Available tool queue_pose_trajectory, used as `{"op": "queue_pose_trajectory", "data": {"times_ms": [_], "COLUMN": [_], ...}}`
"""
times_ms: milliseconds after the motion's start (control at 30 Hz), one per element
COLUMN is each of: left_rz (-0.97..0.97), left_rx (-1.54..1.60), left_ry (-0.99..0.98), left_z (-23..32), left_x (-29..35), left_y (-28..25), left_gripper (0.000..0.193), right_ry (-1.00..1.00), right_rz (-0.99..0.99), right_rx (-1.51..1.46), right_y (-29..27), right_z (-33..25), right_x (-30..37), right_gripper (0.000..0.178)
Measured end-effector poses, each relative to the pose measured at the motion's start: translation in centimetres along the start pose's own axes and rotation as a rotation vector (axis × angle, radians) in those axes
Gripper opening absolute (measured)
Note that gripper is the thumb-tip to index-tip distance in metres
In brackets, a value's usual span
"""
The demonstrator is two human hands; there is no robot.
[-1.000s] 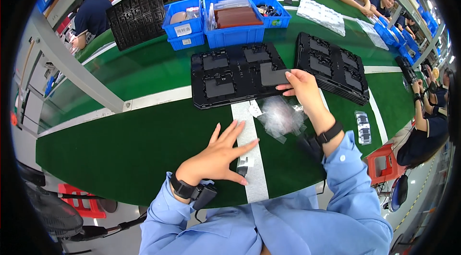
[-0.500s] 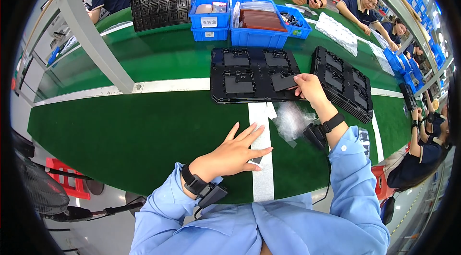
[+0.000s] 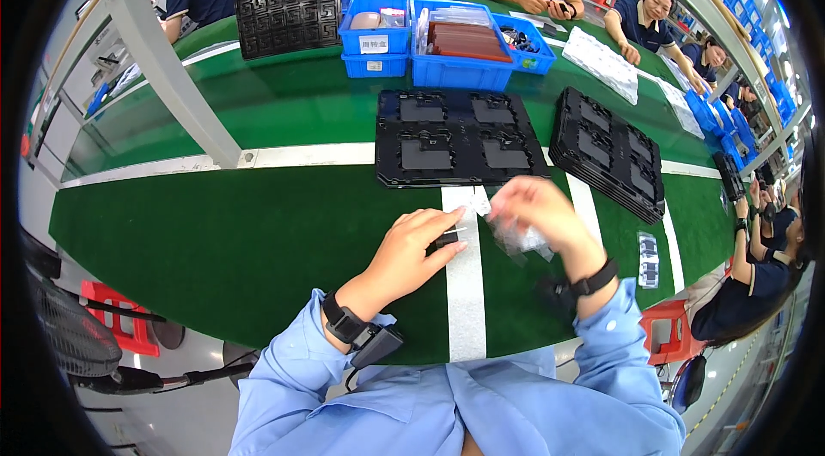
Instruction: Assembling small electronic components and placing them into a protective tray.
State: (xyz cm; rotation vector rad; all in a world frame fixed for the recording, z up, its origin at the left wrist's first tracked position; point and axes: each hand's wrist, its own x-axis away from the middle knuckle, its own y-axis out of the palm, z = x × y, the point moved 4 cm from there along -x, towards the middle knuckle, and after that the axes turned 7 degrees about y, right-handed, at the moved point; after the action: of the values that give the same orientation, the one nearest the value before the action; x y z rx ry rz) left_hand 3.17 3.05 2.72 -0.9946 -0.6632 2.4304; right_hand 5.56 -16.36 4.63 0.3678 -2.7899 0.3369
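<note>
Head view of a long, smooth green worktop [image 3: 215, 258], its edge bowed by the lens, with a matt white strip [image 3: 467, 310] running toward the person. Blue rectangular plastic bins [image 3: 461, 72] stand at its far side. Nearer lies a glossy black moulded tray [image 3: 465, 142] with four squarish, notched recesses; beside it, set askew, is a layered stack of similar black trays [image 3: 601, 181]. Since half a second ago the right hand [image 3: 541, 208] has withdrawn from the tray to its near side; its bent fingers are blurred above the crumpled film, and whether they grip anything cannot be told. The left hand [image 3: 408, 254], formerly spread palm down, now has thumb and fingers placed on either side of a small piece at the strip; whether they press on it cannot be told. The crumpled clear plastic film [image 3: 528, 239], thin and shiny, lies partly beneath the right hand. The flat, dull grey plate [image 3: 507, 155], earlier held by the right hand, now lies released in the tray's near right recess; all four recesses thus appear occupied, and this placement may be judged complete. Smallest is the dark, pale-edged piece [image 3: 447, 239] between the left thumb and fingers, its outline partly hidden.
</note>
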Motion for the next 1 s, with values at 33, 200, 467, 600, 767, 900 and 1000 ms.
{"op": "queue_pose_trajectory", "data": {"times_ms": [33,200,467,600,767,900,1000], "left_rz": [0.0,-0.024,0.142,0.145,0.165,0.083,0.035], "left_rx": [-0.023,-0.059,0.851,0.885,0.829,0.489,0.346], "left_ry": [-0.003,0.036,-0.491,-0.476,-0.468,-0.262,-0.124], "left_z": [0.2,0.6,-2.7,-2.4,-2.6,-1.5,-0.8], "left_x": [-0.2,-0.5,0.3,0.2,0.4,0.0,-0.3], "left_y": [0.0,-0.2,0.4,0.4,0.7,0.3,0.2], "left_gripper": [0.042,0.05,0.007,0.007,0.008,0.006,0.005], "right_ry": [0.014,-0.064,-0.164,-0.145,-0.197,-0.265,-0.264], "right_rz": [-0.029,-0.028,0.036,0.012,0.065,0.155,0.128], "right_rx": [-0.077,-0.278,-0.45,-0.466,-0.333,-0.188,-0.224], "right_y": [1.7,4.5,4.0,4.5,4.7,5.0,5.1], "right_z": [0.5,1.8,2.2,2.3,2.3,2.5,2.8], "right_x": [0.7,1.3,1.5,1.5,1.3,1.2,1.1], "right_gripper": [0.01,0.014,0.012,0.01,0.012,0.016,0.017]}}
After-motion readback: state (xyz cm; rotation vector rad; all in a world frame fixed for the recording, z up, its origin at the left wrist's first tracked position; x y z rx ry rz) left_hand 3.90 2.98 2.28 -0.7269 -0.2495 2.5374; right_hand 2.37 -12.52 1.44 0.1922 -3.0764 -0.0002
